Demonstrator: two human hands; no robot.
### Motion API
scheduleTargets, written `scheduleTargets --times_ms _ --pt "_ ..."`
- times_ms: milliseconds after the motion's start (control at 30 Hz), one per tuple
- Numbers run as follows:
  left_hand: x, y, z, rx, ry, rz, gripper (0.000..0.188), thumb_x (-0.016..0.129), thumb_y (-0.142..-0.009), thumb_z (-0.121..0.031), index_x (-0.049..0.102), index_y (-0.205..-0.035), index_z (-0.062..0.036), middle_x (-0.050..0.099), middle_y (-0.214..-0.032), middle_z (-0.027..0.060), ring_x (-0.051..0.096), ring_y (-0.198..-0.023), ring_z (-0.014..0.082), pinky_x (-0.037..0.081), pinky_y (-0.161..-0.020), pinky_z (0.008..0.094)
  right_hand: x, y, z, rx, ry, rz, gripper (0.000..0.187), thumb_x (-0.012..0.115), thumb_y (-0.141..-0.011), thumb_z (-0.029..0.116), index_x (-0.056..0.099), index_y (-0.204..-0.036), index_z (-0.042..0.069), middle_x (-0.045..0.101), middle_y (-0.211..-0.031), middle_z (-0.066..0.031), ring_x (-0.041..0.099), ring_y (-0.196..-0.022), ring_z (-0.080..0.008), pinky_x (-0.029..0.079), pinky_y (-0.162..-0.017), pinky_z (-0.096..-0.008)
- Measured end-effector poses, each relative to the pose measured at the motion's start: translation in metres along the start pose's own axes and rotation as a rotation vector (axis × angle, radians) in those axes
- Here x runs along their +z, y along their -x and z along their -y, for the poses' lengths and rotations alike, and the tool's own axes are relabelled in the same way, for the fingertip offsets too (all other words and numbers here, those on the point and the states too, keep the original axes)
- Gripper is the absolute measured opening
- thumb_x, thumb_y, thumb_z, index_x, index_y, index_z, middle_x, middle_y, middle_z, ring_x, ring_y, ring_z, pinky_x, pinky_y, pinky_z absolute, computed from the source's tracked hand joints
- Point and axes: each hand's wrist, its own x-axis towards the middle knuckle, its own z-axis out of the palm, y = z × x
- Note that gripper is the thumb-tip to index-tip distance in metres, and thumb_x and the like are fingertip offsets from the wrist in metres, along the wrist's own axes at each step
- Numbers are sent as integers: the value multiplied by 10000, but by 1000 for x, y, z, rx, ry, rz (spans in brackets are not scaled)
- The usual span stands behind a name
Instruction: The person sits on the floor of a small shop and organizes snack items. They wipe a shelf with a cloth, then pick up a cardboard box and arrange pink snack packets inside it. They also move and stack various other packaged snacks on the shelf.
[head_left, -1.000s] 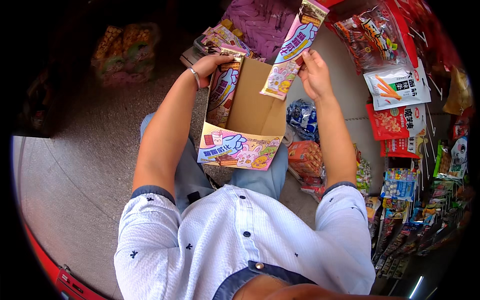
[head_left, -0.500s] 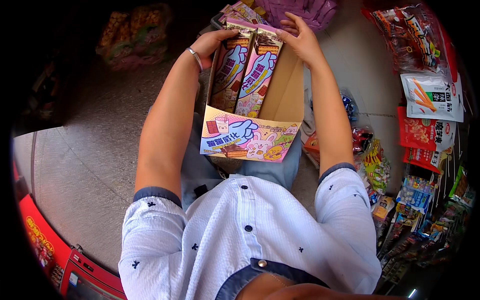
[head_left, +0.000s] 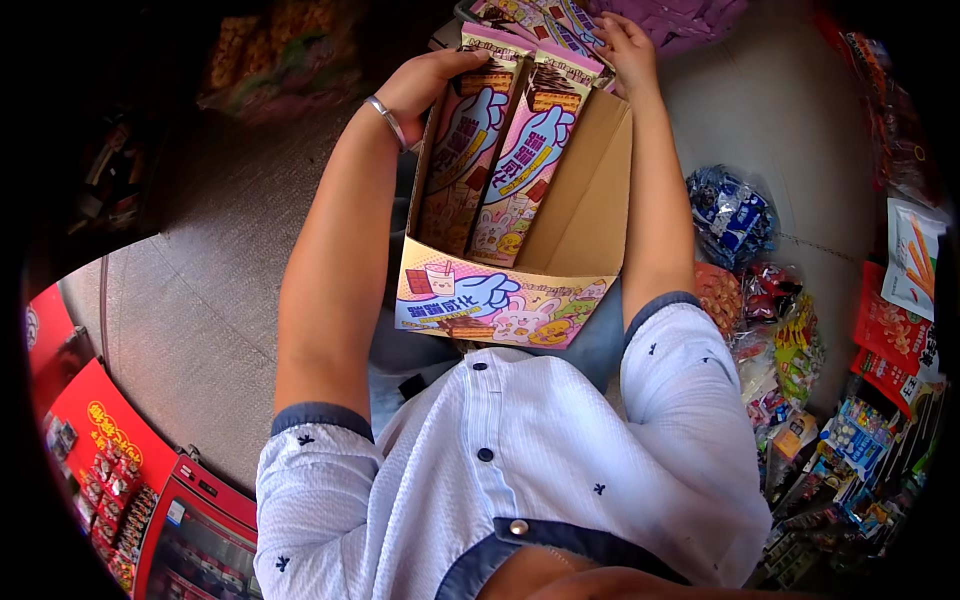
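A printed cardboard display box (head_left: 505, 303) rests on my lap, its open top toward me. Inside on its left side stand two tall wafer packets: a left packet (head_left: 468, 130) and a right packet (head_left: 535, 150), in pink and cream wrappers. My left hand (head_left: 425, 88) is closed round the box's upper left edge, thumb lying over the left packet's top and other fingers hidden. Beyond the box, my right hand (head_left: 630, 55) has its fingers bent against the edge of loose wafer packets (head_left: 550, 22); its thumb is partly hidden.
A purple plastic bag or basket (head_left: 680, 20) lies at the far side. Bagged snacks, including a blue bag (head_left: 735, 215), lie on the floor to the right, beside hanging snack packs (head_left: 900, 325). A red display cabinet (head_left: 195, 520) stands at the lower left.
My right hand has moved from the right packet's top to the loose packets beyond the box, its fingers curling in. My left hand stays at the box's edge. The view has shifted.
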Motion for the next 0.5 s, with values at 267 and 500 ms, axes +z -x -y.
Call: scheduleTargets --times_ms 267,500 --pt "4 9 -3 7 -12 -102 232 551 -867 -211 552 -1002 -22 632 -898 72 631 -742 140 526 -674 288 30 -24 -56 -252 1256 102 655 670 -679 436 481 -1248 173 402 -1327 -104 381 -1207 -301 277 -991 -469" --pt "13 5 -7 -38 24 -77 239 532 -876 -198 533 -1029 -15 628 -912 90 634 -756 158 535 -676 297 9 -46 -34 -118 1238 60 745 669 -665 483 412 -1304 199 411 -1330 -87 392 -1208 -301 282 -974 -483"
